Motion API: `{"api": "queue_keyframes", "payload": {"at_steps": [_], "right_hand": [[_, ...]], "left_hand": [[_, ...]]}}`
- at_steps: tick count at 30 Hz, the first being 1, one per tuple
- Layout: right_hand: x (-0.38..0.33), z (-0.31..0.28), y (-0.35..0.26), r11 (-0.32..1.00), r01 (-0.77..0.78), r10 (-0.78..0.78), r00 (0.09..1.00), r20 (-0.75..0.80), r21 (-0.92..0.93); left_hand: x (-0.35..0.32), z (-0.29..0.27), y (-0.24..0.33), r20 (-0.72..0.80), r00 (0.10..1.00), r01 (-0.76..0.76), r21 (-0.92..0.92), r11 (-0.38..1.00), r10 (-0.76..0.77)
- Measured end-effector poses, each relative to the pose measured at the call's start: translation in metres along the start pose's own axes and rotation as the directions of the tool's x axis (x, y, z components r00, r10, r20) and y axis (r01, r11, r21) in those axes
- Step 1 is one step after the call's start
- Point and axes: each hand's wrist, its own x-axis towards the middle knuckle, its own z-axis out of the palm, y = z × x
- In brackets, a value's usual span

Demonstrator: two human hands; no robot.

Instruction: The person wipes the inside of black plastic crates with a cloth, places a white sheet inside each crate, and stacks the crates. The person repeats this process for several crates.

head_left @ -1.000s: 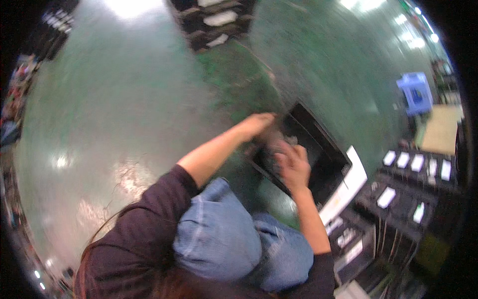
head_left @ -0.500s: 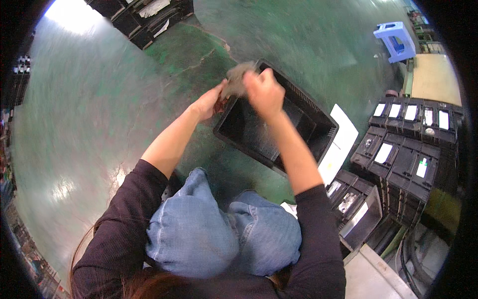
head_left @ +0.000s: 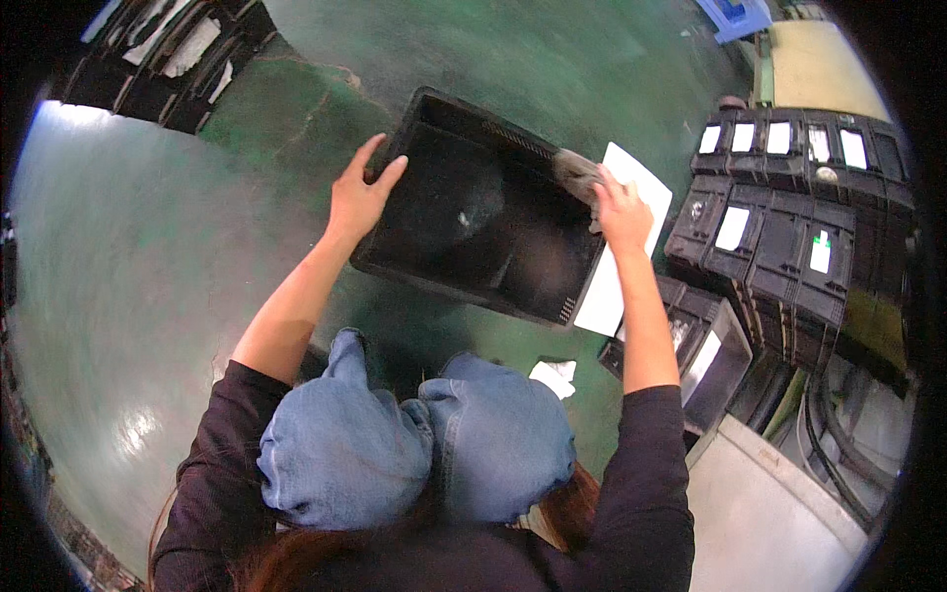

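Note:
A black plastic crate (head_left: pixel 454 288) lies on the floor in front of my knees, its open side facing up. My left hand (head_left: pixel 359 200) is at the crate's left rim, thumb over the inner side and fingers along the outside. In my right hand (head_left: pixel 621 212) is a crumpled grey-brown cloth (head_left: pixel 577 176), pressed against the crate's far right rim. Some of the cloth hides under my fingers. Light glints off the crate's dark inside.
A white sheet (head_left: pixel 646 187) lies beside the crate's right end. Stacked black bins (head_left: pixel 779 237) with white labels stand at the right, near a pale cabinet (head_left: pixel 769 503). More black crates (head_left: pixel 163 79) rise at the far left. A blue stool (head_left: pixel 738 15) is at the top right. White paper (head_left: pixel 554 377) lies by my knee.
My hands have moved apart: the right went to the crate's right rim with the cloth, the left onto its left rim. The crate appears further left in view.

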Motion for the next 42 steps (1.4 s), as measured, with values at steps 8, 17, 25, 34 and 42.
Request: {"api": "queue_keyframes", "payload": {"at_steps": [8,17,25,34,42], "right_hand": [[-0.179,-0.033,-0.01,0.956,-0.245,0.293,0.79,0.538,-0.161],[-0.167,-0.099,0.002,0.785,-0.364,0.432,0.902,-0.021,0.502],[0.024,0.002,0.005,0.94,-0.255,0.222,0.961,0.163,0.225],[-0.139,-0.035,-0.065,0.99,-0.117,0.1,0.977,0.188,0.081],[-0.05,-0.047,-0.243,0.781,0.093,-0.275,0.939,0.206,0.618]], "left_hand": [[0.002,0.005,-0.004,-0.039,0.999,0.001,0.045,0.999,0.001],[-0.006,0.016,0.001,-0.042,0.993,0.115,-0.002,0.993,-0.115],[-0.007,0.013,0.004,-0.054,0.99,0.127,0.005,0.992,-0.127],[-0.008,0.017,0.006,-0.087,0.994,0.065,-0.035,0.997,-0.068],[-0.008,0.015,0.005,-0.09,0.994,0.065,0.048,0.997,-0.06]]}}
